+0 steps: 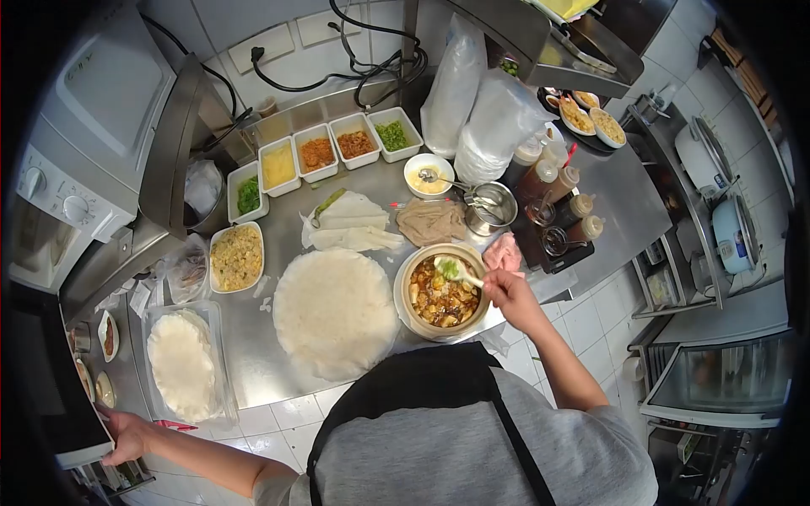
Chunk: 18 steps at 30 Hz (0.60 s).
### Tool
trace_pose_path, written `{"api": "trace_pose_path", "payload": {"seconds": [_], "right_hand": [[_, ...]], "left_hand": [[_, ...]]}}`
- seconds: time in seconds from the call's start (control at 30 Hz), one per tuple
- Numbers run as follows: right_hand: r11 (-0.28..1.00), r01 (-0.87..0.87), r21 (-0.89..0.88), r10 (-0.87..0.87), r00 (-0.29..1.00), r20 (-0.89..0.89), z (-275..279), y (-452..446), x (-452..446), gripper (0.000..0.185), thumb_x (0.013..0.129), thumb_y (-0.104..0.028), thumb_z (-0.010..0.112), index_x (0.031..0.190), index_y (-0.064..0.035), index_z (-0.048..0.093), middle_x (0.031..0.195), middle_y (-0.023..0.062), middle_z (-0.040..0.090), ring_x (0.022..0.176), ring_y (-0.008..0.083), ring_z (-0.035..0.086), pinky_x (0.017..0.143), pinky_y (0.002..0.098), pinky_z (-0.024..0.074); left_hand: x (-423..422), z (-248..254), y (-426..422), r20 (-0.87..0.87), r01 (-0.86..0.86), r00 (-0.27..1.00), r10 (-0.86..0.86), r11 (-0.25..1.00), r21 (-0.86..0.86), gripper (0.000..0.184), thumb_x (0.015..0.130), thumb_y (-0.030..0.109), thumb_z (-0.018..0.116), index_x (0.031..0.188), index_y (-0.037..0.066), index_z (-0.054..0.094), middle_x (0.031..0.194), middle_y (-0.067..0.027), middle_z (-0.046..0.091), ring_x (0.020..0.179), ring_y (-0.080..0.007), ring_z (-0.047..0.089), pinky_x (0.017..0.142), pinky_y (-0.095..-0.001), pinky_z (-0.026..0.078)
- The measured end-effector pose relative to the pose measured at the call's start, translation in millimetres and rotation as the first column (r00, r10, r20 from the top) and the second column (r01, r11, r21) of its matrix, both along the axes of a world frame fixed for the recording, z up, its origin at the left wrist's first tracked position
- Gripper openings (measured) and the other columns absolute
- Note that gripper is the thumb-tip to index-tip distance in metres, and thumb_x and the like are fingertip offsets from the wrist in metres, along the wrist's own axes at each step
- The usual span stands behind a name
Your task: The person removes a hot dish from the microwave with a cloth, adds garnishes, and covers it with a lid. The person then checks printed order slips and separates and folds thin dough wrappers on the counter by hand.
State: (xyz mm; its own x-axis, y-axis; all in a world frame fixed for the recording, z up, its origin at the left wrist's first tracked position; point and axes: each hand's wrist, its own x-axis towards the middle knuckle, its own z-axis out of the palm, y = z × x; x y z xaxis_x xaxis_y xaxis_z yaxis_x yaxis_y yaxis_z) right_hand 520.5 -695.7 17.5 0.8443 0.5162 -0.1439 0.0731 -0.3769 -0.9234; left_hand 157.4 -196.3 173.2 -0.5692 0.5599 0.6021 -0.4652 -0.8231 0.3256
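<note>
My right hand (509, 298) is closed on the handle of a pale spoon (460, 272). Chopped green bits lie in the spoon's bowl, over a clay pot (404, 305) of brown sauce with tofu-like chunks. Far to the left, my left hand (126, 437) touches the lower edge of a dark appliance door (51, 379); its fingers are partly hidden behind that edge. A large round pale wrapper (336, 312) lies on the steel counter left of the pot. Beside the pot's upper right is a pink cloth (504, 253).
White trays of toppings (316, 153) line the back. A fried rice dish (236, 258) and a plastic tub of wrappers (183, 363) stand left. Sauce bottles (540, 179), a metal pot (490, 208) and a brown cloth (430, 222) are beyond the clay pot.
</note>
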Motion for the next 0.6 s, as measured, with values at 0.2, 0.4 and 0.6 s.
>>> {"api": "trace_pose_path", "payload": {"seconds": [0.2,0.4,0.6], "right_hand": [[0.998,0.035,-0.046,-0.035,0.999,0.001,5.0,-23.4,-24.7,0.009,0.088,-0.007,0.058,0.093,0.0002,0.059,0.071,0.0029,0.058,0.064,0.0099,0.051,0.059,0.0264,0.0425],[0.966,0.153,-0.21,-0.068,0.928,0.366,14.1,-26.6,-22.7,0.007,0.083,-0.003,0.058,0.087,0.0014,0.057,0.075,0.015,0.058,0.067,0.0286,0.058,0.061,0.0354,0.0445],[0.976,0.128,-0.177,0.001,0.809,0.588,9.3,-7.5,-12.7,0.008,0.081,-0.001,0.057,0.088,-0.0003,0.054,0.081,0.018,0.058,0.074,0.0386,0.056,0.065,0.0435,0.0449]], "left_hand": [[41.5,-21.6,-10.5,-0.633,-0.66,0.56,0.534,0.75,0.049,0.051,0.095,0.036,0.039,0.125,-0.004,0.045,0.128,-0.0209,0.047,0.116,-0.0332,0.047,0.101,-0.0471,0.036],[128.5,-0.2,-29.7,-0.591,-0.536,0.616,0.521,0.827,0.172,0.041,0.099,0.022,0.037,0.129,-0.006,0.044,0.136,-0.0215,0.042,0.127,-0.0281,0.04,0.105,-0.035,0.033],[170.2,2.2,-4.4,-0.728,-0.347,0.528,0.437,0.894,0.284,0.045,0.099,0.027,0.034,0.136,0.002,0.04,0.146,-0.0199,0.028,0.137,-0.0295,0.025,0.109,-0.0382,0.021]]}}
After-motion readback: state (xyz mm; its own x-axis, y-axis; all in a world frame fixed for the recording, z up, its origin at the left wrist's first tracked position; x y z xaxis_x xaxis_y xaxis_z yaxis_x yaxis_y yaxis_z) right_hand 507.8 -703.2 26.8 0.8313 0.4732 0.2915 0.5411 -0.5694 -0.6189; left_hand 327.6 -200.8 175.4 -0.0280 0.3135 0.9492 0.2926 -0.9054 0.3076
